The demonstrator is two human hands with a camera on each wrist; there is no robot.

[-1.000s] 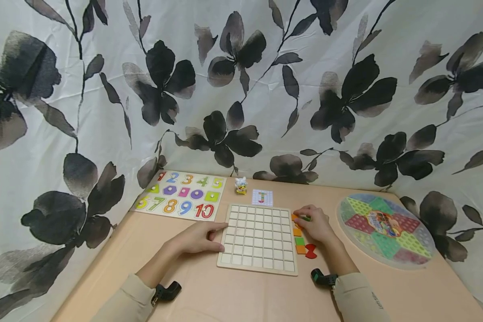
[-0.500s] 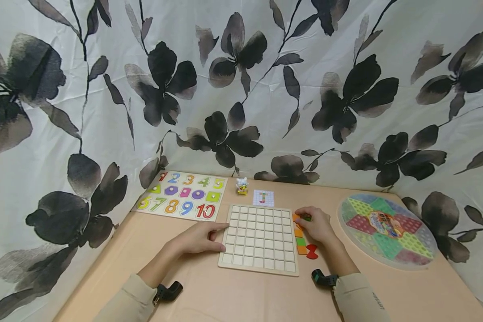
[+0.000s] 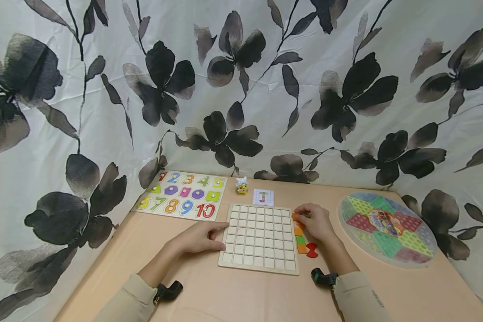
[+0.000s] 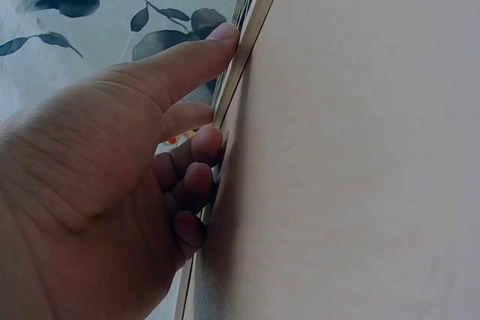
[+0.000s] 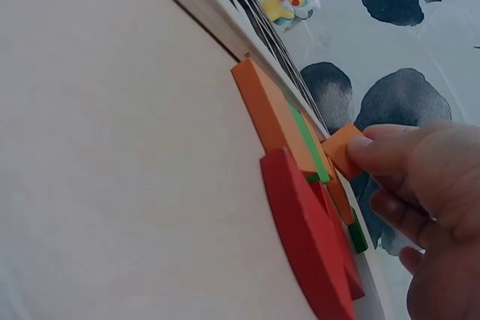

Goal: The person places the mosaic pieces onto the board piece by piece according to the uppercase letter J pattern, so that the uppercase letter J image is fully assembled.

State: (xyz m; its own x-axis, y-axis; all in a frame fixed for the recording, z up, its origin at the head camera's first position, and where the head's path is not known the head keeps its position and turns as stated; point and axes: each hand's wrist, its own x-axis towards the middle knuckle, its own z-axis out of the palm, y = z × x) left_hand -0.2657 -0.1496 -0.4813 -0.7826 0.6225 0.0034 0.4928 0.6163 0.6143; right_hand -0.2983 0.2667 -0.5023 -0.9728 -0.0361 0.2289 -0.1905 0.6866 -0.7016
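Note:
A wooden grid board [image 3: 261,239] with square recesses lies in front of me in the head view. My left hand [image 3: 197,238] rests at its left edge, thumb and index finger spread along the rim. In the left wrist view the other fingertips [image 4: 199,177] bend loosely beside that edge. Off the board's right side, my right hand [image 3: 317,223] pinches a small orange block [image 5: 345,149] between thumb and finger. Below it, orange and green square blocks [image 3: 300,240] line the board's right edge, with a red bow-shaped piece [image 3: 311,250] beside them. A green block [image 5: 358,230] shows farther along the row.
Behind the board stand a small figurine [image 3: 241,185] and a grid card with a coloured J [image 3: 263,197]. A number puzzle board [image 3: 177,195] lies back left, and a round star-patterned game board [image 3: 386,230] on the right. A floral curtain [image 3: 281,89] hangs behind the table.
A green block showed at my right fingertips earlier; now orange shows there instead. The right hand has shifted only slightly. The left hand and the board stay in place.

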